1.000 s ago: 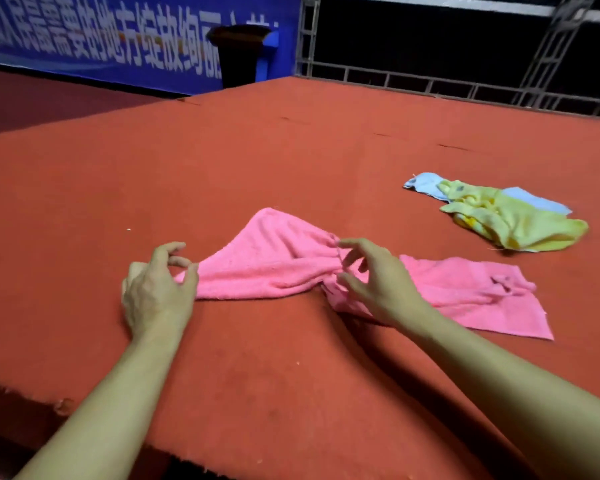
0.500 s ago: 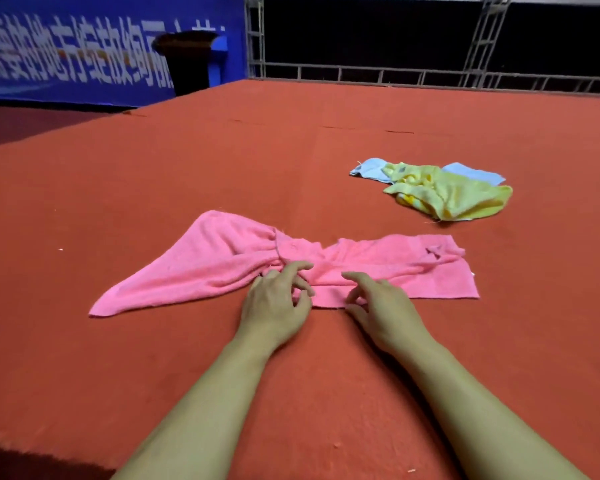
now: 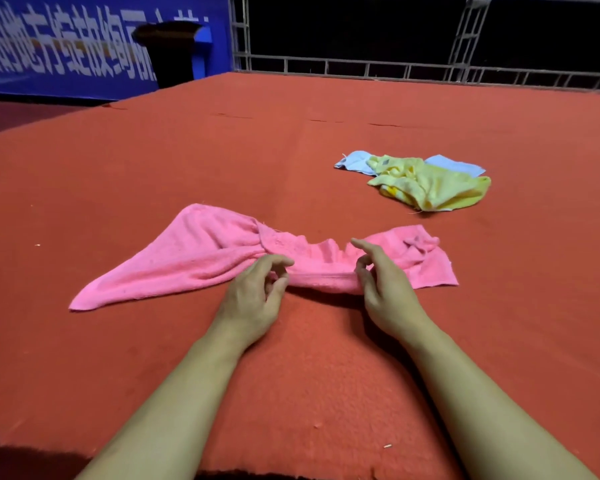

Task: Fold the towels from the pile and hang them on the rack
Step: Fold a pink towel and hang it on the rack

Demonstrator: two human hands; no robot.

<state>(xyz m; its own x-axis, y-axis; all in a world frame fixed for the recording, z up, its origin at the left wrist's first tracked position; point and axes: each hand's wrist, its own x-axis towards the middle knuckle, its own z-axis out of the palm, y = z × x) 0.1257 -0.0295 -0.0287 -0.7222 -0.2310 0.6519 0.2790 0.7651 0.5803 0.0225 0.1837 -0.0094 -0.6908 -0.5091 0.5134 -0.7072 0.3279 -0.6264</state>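
Red surface (image 3: 326, 358): pink towel (image 3: 194, 258) edge newly lifted.

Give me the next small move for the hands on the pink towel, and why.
Probably draw the hands apart along the near edge to spread it flat. The left hand and right hand both pinch the pink towel at its bunched middle, close together, and it lies twisted and crumpled, so it cannot be folded yet.

I see a broad counter (image 3: 326, 375) covered in red-orange felt, frayed at its near edge. Behind it — a blue banner (image 3: 66, 46) with white characters, a dark bin (image 3: 168, 53) before it, grey metal truss railing (image 3: 395, 69), darkness beyond.
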